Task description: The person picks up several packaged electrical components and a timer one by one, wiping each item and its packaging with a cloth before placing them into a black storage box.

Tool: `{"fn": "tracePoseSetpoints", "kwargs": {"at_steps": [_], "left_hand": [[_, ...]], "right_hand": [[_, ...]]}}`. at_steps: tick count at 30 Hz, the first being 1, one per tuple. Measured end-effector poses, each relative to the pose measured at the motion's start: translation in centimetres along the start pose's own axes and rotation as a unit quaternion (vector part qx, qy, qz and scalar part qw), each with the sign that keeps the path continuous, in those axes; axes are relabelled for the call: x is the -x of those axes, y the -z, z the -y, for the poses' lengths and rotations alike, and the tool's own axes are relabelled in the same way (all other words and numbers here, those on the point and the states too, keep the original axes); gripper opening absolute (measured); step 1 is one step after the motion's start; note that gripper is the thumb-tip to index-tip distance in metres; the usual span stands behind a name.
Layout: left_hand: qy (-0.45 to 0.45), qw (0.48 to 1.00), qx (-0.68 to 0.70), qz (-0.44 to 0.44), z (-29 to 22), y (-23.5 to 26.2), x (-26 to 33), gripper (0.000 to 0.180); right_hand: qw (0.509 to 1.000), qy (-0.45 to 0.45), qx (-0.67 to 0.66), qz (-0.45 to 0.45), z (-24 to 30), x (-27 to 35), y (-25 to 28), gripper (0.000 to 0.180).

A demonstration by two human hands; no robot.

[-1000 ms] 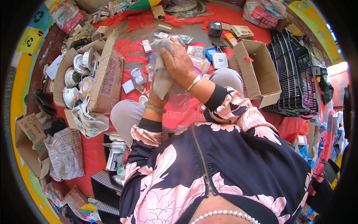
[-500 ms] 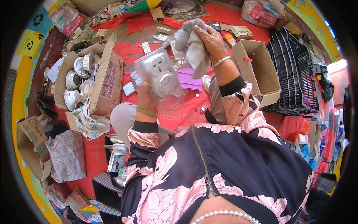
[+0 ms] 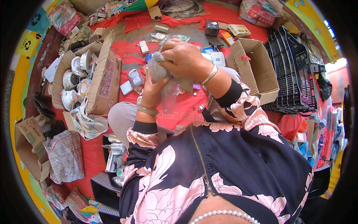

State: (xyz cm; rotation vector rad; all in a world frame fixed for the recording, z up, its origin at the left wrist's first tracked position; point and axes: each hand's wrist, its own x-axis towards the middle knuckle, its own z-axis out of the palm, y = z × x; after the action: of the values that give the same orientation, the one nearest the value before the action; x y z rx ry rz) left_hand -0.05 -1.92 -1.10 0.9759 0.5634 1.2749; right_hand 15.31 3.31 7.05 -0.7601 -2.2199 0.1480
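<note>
My left hand [image 3: 152, 92] grips the clear plastic blister pack [image 3: 154, 70] by its near left side, fingers wrapped round it. In it a white socket with a round dial showed earlier; now hands and cloth mostly cover it. My right hand [image 3: 191, 62] is closed on a grey cloth [image 3: 159, 57] and presses it against the pack's upper side. Some of the cloth hangs below the right palm. Just left of the pack, a white round plug device [image 3: 135, 77] lies on the red floor cover, with a small white box [image 3: 126, 88] beside it.
On the left stands a cardboard box [image 3: 106, 84] full of white round lamp fittings [image 3: 69, 80]. An open cardboard box [image 3: 261, 71] and black plastic crates [image 3: 291, 71] are on the right. Small boxes, including a black one [image 3: 212, 28], and a white square device [image 3: 218, 59] lie ahead.
My right hand has brought the cloth down and left onto the pack. The pack has tilted, its socket now mostly hidden. My left hand keeps its hold.
</note>
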Motion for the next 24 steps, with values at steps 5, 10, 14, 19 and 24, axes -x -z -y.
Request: {"fn": "tracePoseSetpoints", "kwargs": {"at_steps": [5, 10, 14, 19, 24], "left_hand": [[0.003, 0.999, 0.042, -0.018, 0.4, 0.1, -0.3, 0.058], [0.038, 0.985, 0.154, -0.065, -0.2, 0.9, 0.4, 0.061], [0.000, 0.963, 0.242, -0.118, -0.7, 1.4, -0.1, 0.065], [-0.001, 0.967, 0.229, -0.109, -0.5, 1.2, -0.4, 0.067], [-0.001, 0.957, 0.257, -0.135, 0.7, 2.1, -0.8, 0.055]], "right_hand": [[0.997, 0.072, -0.034, 0.005, 1.3, 0.2, -0.2, 0.013], [0.851, -0.194, -0.485, 0.042, -2.7, 1.0, 4.6, 0.015], [0.828, -0.308, -0.451, -0.129, -5.4, 0.9, 6.8, 0.021], [0.934, -0.215, -0.280, -0.053, -4.8, 0.2, 3.2, 0.025], [0.989, -0.020, -0.025, 0.147, -0.8, 0.7, -4.9, 0.037]]}}
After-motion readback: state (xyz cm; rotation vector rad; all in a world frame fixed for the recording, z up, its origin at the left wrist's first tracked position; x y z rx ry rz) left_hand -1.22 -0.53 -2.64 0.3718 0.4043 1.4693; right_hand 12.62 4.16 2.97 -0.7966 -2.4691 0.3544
